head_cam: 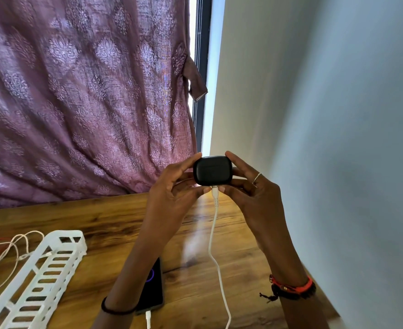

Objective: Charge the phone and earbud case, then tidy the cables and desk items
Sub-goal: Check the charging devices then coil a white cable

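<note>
Grips black earbud case [212, 170] between left hand [172, 188] and right hand [255, 195], both curled round its sides, raised above the desk [115, 222], white cable [213, 236] plugged into its underside, with phone [155, 290] flat on desk under left forearm

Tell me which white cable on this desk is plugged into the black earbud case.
The thick white cable rising into the underside of the black earbud case. The short white cable enters the black phone; the thin cables lie loose at left.
</note>
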